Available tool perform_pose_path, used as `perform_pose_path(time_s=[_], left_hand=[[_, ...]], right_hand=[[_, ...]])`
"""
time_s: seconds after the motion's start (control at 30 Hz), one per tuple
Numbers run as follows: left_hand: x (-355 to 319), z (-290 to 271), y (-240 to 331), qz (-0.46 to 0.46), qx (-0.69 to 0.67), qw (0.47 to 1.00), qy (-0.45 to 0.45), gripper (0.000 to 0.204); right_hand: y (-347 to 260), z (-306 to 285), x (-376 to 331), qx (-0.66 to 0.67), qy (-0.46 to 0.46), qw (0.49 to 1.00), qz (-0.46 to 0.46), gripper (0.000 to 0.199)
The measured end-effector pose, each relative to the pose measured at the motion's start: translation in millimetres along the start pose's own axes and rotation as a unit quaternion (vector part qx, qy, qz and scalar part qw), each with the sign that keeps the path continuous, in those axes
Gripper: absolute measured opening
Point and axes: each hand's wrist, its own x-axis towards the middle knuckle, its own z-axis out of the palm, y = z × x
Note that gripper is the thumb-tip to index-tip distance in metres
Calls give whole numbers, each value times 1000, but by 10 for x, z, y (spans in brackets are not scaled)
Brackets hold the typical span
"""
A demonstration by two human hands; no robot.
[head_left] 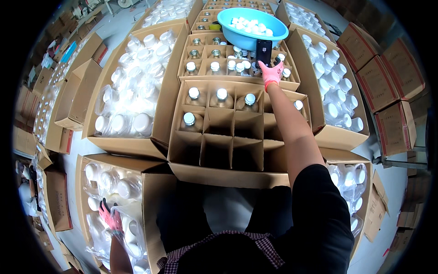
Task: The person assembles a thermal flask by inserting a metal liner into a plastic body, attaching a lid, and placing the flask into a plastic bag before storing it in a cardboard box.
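My right hand (272,73), in a pink glove with dark fingertips, reaches far out over a divided carton (292,85). Its fingers are closed about the lower end of a black phone (264,49), which stands upright against a light blue basin (223,27). White caps (255,28) fill the basin. My left hand (111,218), in a matching glove, is down in the lower left carton, fingers apart among white-capped bottles (124,187) and clear plastic film (132,211). Some film lies over that hand, and I see nothing gripped in it.
Before me stands a carton with cardboard dividers (219,176); several clear bottles with white caps (221,94) stand in its far cells. Large cartons of white bottles (141,122) flank it on both sides. Stacked brown boxes (397,128) stand at the right.
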Motion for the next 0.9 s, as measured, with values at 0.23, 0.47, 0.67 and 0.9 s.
perform_pose_path(time_s=[0.23,0.47,0.67,0.9], left_hand=[[-22,-123,306,-53,-24,998,-32,57],[-36,-49,187,-46,7,999,-9,59],[-4,-47,200,-65,11,998,-21,58],[-5,-42,209,-90,2,996,-20,59]], right_hand=[[-13,516,462,-89,-38,994,43,129],[43,678,623,-37,0,999,-20,116],[-3,615,600,11,8,999,-39,101],[-32,599,568,33,8,998,-43,96]])
